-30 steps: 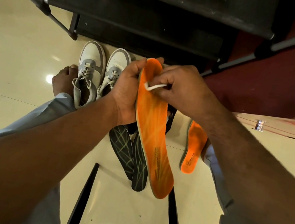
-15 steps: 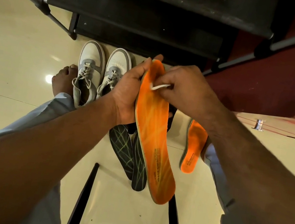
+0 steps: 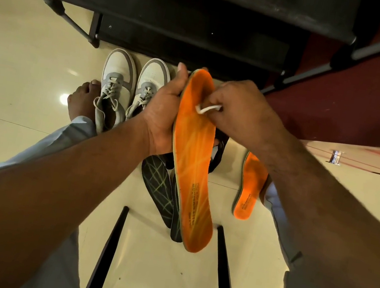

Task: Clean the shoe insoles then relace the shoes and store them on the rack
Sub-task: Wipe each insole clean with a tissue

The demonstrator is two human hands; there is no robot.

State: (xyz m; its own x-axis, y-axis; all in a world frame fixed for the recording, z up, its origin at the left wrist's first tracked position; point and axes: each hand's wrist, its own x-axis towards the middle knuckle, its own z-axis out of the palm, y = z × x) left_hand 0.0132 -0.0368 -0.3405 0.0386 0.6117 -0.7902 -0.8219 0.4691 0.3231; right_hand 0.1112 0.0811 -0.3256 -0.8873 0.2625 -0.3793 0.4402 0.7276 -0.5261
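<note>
My left hand (image 3: 164,112) grips an orange insole (image 3: 192,159) by its toe end, holding it upright over the floor. My right hand (image 3: 242,112) pinches a small white cloth or wipe (image 3: 208,108) against the insole's upper part. A second orange insole (image 3: 249,186) lies on the floor by my right leg. Two dark insoles (image 3: 158,189) with pale lines lie on the floor under the held one. A pair of white and grey laced sneakers (image 3: 118,86) stands side by side near the black shoe rack (image 3: 180,16).
My bare left foot (image 3: 82,98) rests beside the sneakers. A dark shoe or strap (image 3: 218,153) is partly hidden behind the held insole. Two black bars (image 3: 106,253) of the seat frame run below. A dark red cabinet (image 3: 343,94) stands at the right.
The white wipe in my right hand has slid a little down the orange insole. The insole has tilted slightly. Everything on the floor stays put.
</note>
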